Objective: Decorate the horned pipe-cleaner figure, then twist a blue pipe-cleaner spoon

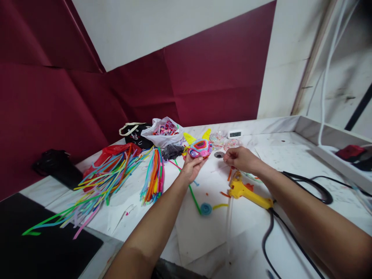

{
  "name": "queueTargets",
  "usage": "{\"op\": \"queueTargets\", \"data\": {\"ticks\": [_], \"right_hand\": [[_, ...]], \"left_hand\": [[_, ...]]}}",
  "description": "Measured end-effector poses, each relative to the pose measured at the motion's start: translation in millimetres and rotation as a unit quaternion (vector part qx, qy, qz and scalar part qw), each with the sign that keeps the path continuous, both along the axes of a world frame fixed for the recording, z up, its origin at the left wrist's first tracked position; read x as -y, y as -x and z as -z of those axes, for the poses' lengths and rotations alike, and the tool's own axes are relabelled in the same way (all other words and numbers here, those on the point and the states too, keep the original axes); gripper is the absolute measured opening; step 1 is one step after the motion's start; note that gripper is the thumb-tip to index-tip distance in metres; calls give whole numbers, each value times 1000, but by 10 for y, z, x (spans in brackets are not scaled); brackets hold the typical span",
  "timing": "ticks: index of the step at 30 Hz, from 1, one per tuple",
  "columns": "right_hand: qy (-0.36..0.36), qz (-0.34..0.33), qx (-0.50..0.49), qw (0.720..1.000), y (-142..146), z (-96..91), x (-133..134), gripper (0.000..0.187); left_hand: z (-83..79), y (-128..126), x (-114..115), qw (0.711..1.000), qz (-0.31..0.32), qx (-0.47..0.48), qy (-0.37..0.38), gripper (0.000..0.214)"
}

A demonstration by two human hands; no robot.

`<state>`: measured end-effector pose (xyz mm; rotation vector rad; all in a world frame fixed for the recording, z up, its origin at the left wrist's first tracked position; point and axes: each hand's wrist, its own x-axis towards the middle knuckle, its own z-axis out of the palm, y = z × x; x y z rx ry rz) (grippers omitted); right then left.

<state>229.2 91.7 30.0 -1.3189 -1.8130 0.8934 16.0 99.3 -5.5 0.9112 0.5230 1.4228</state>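
Note:
My left hand (192, 167) is closed round the lower edge of a colourful fuzzy pipe-cleaner figure (200, 145), with two yellow points standing up from its top. To its right, my right hand (240, 158) is raised with fingertips pinched together; what they hold, if anything, is too small to make out. Just below that hand a yellow hot glue gun (244, 192) lies on its side. A blue coil of pipe cleaner (206, 209), a green pipe cleaner (194, 199) and a yellow piece (220, 206) lie on the table in front.
Bundled pipe cleaners (154, 178) and a loose heap of them (109, 174) lie left. Behind stand a white plastic bag (148, 133) of colourful pieces and a black tote bag (132, 131). A small digital clock (235, 134) stands at the back. Black cable (327, 193) loops right.

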Motion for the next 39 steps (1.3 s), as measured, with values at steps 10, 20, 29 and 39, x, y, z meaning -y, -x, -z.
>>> {"op": "queueTargets", "data": {"ticks": [10, 20, 29, 39], "right_hand": [[-12, 1, 6, 1000, 26, 21, -12, 11], [-14, -20, 12, 1000, 103, 89, 17, 10], [-15, -25, 22, 999, 122, 132, 7, 12], [-43, 26, -18, 999, 123, 97, 29, 83]], "left_hand": [[-20, -90, 18, 999, 18, 12, 44, 44], [-38, -132, 45, 998, -24, 3, 57, 55], [-24, -122, 20, 997, -36, -4, 66, 47], [-76, -140, 63, 993, 28, -3, 119, 33]]}}
